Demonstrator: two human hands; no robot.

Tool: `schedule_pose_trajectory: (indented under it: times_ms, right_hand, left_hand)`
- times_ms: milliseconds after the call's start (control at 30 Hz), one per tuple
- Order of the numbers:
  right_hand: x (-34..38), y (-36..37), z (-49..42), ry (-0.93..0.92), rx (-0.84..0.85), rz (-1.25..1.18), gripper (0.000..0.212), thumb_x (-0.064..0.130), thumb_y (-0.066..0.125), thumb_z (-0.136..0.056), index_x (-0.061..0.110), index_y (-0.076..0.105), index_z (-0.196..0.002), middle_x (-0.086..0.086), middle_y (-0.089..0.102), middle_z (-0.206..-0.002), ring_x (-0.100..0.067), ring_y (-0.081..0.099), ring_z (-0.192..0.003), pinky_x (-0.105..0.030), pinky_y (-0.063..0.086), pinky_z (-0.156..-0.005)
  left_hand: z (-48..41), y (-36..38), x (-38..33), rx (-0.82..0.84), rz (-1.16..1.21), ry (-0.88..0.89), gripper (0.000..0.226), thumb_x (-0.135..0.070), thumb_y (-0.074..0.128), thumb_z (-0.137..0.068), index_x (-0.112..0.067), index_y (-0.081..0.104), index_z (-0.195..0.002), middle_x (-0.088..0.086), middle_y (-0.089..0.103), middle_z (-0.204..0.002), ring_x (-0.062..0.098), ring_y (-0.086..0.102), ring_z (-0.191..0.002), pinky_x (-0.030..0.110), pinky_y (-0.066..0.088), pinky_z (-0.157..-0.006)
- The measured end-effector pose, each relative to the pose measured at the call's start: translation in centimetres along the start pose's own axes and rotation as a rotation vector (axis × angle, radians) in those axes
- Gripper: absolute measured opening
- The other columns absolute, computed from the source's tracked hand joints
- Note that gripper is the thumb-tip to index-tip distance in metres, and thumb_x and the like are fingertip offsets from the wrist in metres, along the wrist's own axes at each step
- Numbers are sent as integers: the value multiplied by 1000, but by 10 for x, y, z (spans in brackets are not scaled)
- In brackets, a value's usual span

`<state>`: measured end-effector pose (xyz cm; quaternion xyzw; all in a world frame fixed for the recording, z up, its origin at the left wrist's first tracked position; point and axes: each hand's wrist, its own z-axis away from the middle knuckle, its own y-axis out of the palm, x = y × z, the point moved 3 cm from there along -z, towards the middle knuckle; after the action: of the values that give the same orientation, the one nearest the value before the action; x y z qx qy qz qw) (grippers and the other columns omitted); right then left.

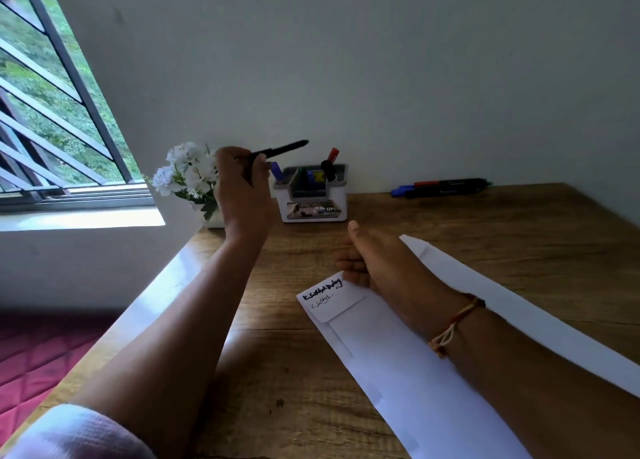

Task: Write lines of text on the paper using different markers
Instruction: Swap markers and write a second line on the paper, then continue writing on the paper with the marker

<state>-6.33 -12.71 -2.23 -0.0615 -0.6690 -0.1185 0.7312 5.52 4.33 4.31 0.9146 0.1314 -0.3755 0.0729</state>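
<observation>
Marker (280, 149), black, gripped by left hand (242, 188), raised just left of holder (311, 195). Right hand (374, 261) relaxed, grasping nothing, rests on paper (398, 372) before holder. Spare markers (443, 186) lie right of holder.

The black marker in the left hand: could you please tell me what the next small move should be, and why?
Probably bring the black marker down to the paper, just below the two written lines. The left hand grips it raised beside the pen holder, away from the sheet, while the right hand rests on the paper. Whether it is capped is unclear.
</observation>
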Motion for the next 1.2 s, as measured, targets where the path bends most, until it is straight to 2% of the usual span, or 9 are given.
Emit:
schedule_pose_trajectory:
  times_ms: [100,167,267,400,500,633,800,1000,1200]
  right_hand:
    - [-4,-1,1,-138,15,106,25,48,53,-98,27,63,-91,-4,75,-94,-14,72,-87,-19,59,-64]
    - [-4,-2,0,-230,19,189,25,50,53,-98,29,65,-91,0,75,-92,-11,72,-87,-19,58,-66]
    - [-5,-3,0,-306,9,280,26,53,52,-97,31,65,-90,6,74,-89,-6,71,-83,-18,58,-65]
    - [-5,-3,0,-332,17,332,25,51,51,-98,32,64,-89,8,73,-86,0,69,-82,-16,57,-63]
    - [-6,-3,0,-337,22,368,29,50,51,-98,27,67,-93,6,73,-87,-8,71,-82,-23,60,-69]
    - [-5,-2,1,-322,29,383,30,50,50,-98,25,67,-97,3,73,-91,-13,70,-86,-35,61,-80]
    - [-5,-2,4,-314,40,392,30,48,51,-99,24,67,-97,2,73,-91,-13,70,-88,-41,60,-85]
    - [-4,-2,5,-317,44,404,30,49,51,-99,23,67,-97,1,73,-90,-15,70,-88,-45,60,-85]
    - [-4,-1,5,-322,50,432,31,48,51,-99,21,67,-97,-5,73,-92,-19,70,-89,-48,59,-85]
  left_hand:
    - [-5,-2,11,-50,-147,53,14,-13,63,-95,-9,54,-105,2,68,-93,7,67,-81,19,54,-73]
    - [-3,-1,16,-50,-223,99,12,-12,67,-92,-7,59,-101,-2,66,-91,0,59,-74,5,43,-68]
    - [-2,0,17,-37,-275,164,10,-9,70,-89,-5,66,-97,1,65,-91,11,56,-83,4,38,-70]
    - [-5,-2,14,-45,-286,215,13,-7,68,-90,-1,68,-102,14,64,-103,18,61,-89,7,45,-76]
    - [-3,-2,11,-16,-294,252,14,-5,67,-92,0,70,-104,16,62,-105,18,62,-89,12,50,-77]
    - [-8,-7,6,-75,-282,267,13,-4,65,-91,1,69,-103,5,57,-103,14,58,-87,4,44,-77]
    - [-2,-3,9,-10,-265,268,11,-3,65,-91,-1,66,-102,7,59,-102,16,61,-87,12,50,-75]
    - [1,4,17,77,-325,288,5,-3,66,-91,-2,68,-94,6,65,-98,22,65,-85,37,58,-75]
    - [6,9,31,234,-614,309,26,-9,61,-94,-10,70,-119,6,71,-120,25,58,-114,38,49,-95]
